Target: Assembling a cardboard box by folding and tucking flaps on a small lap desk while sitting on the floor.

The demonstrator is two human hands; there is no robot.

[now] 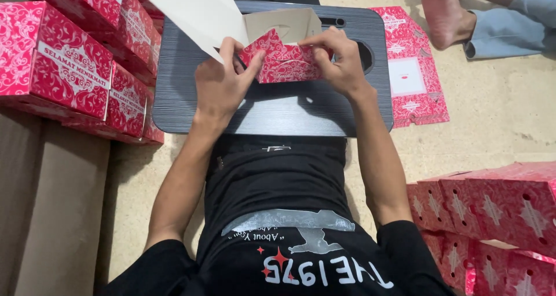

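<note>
A half-folded red patterned cardboard box [282,57] with a white inside sits on a small dark lap table [272,108]. My left hand [223,79] grips its left side, thumb pressed on the red front panel. My right hand [339,59] pinches the right side near the top edge. The box's white lid flap [197,9] stands up and away to the upper left. Its inner flaps are partly folded in.
Finished red boxes are stacked at the left [69,64] and at the lower right [498,215]. A flat unfolded red box blank [411,70] lies on the floor right of the table. Another person's bare foot [443,12] rests at the top right. Brown cardboard [46,203] lies at the left.
</note>
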